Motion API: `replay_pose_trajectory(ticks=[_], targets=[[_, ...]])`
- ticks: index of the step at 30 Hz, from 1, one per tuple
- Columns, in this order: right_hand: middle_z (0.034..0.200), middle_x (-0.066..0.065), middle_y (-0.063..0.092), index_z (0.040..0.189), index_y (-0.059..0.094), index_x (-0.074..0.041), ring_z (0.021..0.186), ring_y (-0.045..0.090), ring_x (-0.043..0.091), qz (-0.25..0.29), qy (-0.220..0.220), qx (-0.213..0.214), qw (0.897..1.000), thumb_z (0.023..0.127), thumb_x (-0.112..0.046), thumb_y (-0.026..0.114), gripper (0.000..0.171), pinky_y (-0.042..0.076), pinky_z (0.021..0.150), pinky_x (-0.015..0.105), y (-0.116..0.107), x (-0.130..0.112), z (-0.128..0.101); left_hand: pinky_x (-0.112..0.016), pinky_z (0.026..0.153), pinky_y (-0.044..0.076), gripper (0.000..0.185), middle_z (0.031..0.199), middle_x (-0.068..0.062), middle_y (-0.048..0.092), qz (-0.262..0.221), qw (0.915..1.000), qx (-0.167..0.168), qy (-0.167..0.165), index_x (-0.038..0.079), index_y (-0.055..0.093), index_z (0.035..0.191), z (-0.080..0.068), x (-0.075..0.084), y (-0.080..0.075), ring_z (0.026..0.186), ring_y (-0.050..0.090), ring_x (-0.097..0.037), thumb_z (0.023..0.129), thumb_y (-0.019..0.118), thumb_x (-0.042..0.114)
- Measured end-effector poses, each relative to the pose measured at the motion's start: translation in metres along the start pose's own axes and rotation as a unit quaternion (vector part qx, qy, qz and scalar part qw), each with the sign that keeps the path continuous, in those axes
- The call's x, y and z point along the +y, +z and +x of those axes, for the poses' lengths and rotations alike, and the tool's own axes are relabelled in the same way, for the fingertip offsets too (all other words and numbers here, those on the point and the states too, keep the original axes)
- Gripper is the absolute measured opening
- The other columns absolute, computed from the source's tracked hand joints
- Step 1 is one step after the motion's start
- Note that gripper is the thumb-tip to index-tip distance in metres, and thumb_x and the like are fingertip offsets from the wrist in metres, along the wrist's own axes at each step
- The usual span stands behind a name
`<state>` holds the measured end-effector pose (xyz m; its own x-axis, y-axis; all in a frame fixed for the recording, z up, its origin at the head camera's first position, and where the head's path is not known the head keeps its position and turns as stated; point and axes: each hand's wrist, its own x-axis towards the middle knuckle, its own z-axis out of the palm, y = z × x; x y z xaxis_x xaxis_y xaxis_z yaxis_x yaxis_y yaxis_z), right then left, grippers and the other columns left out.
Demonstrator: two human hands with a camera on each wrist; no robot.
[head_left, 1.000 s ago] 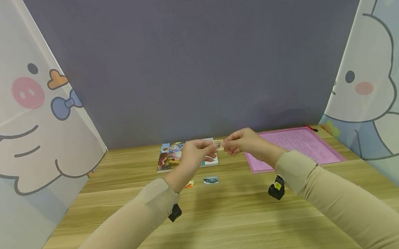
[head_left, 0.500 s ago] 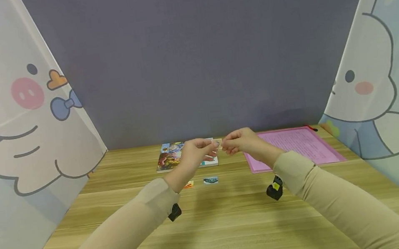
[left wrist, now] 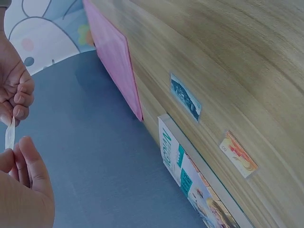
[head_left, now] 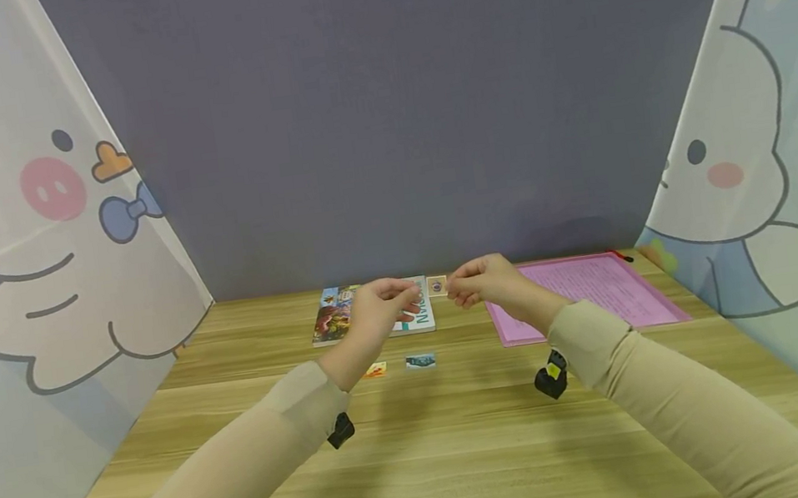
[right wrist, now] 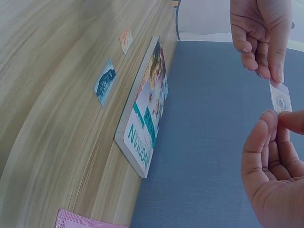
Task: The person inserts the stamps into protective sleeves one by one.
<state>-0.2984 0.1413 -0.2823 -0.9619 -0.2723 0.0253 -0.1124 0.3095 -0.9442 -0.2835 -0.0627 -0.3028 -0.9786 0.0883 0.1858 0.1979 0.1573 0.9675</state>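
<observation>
My right hand (head_left: 487, 284) pinches the edge of a small, pale-bordered postage stamp (head_left: 437, 286) with a round purplish motif, held up above the table. The stamp (right wrist: 281, 100) stands between both hands in the right wrist view. My left hand (head_left: 380, 310) is just left of it, thumb and fingers loosely bent, with a narrow gap to the stamp in the head view. From the wrist views alone, contact is hard to judge. On the table lie a blue-grey stamp (head_left: 420, 360) and an orange stamp (left wrist: 238, 154), the latter partly hidden by my left arm in the head view.
A colourful book (head_left: 333, 322) lies behind my left hand at the table's back edge. To the right is a pink zip folder (head_left: 594, 291) with printed text showing. A dark panel (head_left: 404, 114) rises behind the table (head_left: 427, 464), and cartoon-printed cloths flank it.
My left hand has drawn slightly left, off the stamp, and more of the stamp and the book's cover shows. The right hand still pinches the stamp, nearly in place.
</observation>
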Motion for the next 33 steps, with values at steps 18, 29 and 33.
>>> replay_pose_trajectory(ticks=[18,29,33], targets=[[0.099,0.017,0.072,0.114,0.063,0.008,0.076,0.067,0.012,0.043,0.003,-0.012,0.999,0.095,-0.011,0.063,0.027,0.059,0.083,0.036,0.0026,0.0011,-0.0005,-0.032,0.070,0.061,0.019,0.094,-0.014,0.072,-0.007,1.0000,0.001,0.006,0.002,0.072,0.102,0.0003,-0.0019,0.0026,0.073,0.068,-0.014,0.092,0.068,0.018],[0.093,0.009,0.072,0.117,0.059,0.013,0.078,0.067,0.011,0.042,-0.013,-0.053,0.998,0.097,-0.011,0.059,0.031,0.059,0.085,0.035,0.0019,0.0020,-0.0017,-0.039,0.077,0.061,0.020,0.096,-0.015,0.072,-0.015,0.9999,-0.003,0.004,0.000,0.071,0.103,-0.0016,-0.0022,0.0022,0.074,0.068,-0.013,0.093,0.067,0.016],[0.093,0.010,0.072,0.115,0.060,0.013,0.078,0.067,0.011,0.048,-0.020,-0.053,0.997,0.097,-0.010,0.059,0.029,0.057,0.089,0.042,0.0024,0.0025,-0.0016,-0.042,0.080,0.061,0.022,0.097,-0.016,0.072,-0.017,0.9998,-0.002,-0.001,-0.001,0.071,0.104,-0.0014,-0.0021,0.0021,0.074,0.068,-0.013,0.092,0.067,0.018]])
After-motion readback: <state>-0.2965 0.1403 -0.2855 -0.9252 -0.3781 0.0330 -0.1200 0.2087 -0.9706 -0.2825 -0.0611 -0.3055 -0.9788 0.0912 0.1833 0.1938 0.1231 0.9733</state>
